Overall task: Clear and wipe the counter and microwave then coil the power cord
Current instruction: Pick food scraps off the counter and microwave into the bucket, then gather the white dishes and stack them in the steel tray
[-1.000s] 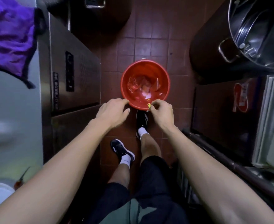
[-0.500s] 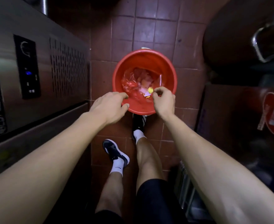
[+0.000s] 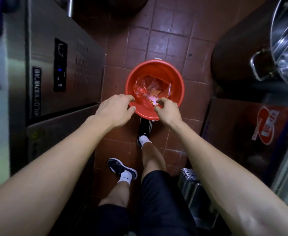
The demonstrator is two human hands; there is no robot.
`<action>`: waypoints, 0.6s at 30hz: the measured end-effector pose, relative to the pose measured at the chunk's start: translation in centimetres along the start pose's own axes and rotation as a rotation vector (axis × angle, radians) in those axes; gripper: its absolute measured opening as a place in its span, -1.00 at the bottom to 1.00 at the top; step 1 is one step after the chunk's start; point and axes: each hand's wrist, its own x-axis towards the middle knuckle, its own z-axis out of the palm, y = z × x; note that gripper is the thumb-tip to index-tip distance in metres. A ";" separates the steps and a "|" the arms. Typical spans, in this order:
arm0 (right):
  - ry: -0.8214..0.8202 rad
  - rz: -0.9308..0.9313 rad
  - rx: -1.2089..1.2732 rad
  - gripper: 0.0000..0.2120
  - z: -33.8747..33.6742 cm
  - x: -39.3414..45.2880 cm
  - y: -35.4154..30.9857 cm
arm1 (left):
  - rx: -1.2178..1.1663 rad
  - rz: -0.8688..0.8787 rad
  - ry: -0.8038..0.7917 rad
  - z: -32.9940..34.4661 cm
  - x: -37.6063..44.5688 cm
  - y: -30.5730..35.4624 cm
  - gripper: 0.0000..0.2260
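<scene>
Evidently the person stands over a red bucket [image 3: 154, 87] on the tiled floor [image 3: 162, 36], both arms stretched out so that scraps fall inside rather than on the tiles. The right hand [image 3: 168, 110] hangs above the near rim, fingertips drawn together as if pinching or rubbing off small bits; whether anything is between them cannot be told. The left hand [image 3: 117, 109] hovers loosely curled beside the rim, holding nothing. Crumpled plastic [image 3: 140, 90] and scraps lie in the bucket. Neither counter, microwave nor cord can be picked out with certainty.
</scene>
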 end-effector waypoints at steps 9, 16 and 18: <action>-0.022 -0.396 -0.160 -0.64 -0.1 -7.7 -12.5 | -0.247 -0.230 0.248 -4.4 -10.4 -7.1 -0.65; -0.032 -0.696 -0.256 -0.66 3.0 -17.4 -19.6 | -0.431 -0.321 0.422 -3.4 -20.5 -12.2 -0.67; -0.037 -0.756 -0.317 -0.65 4.1 -20.2 -20.3 | -0.466 -0.342 0.482 -2.2 -23.4 -13.1 -0.68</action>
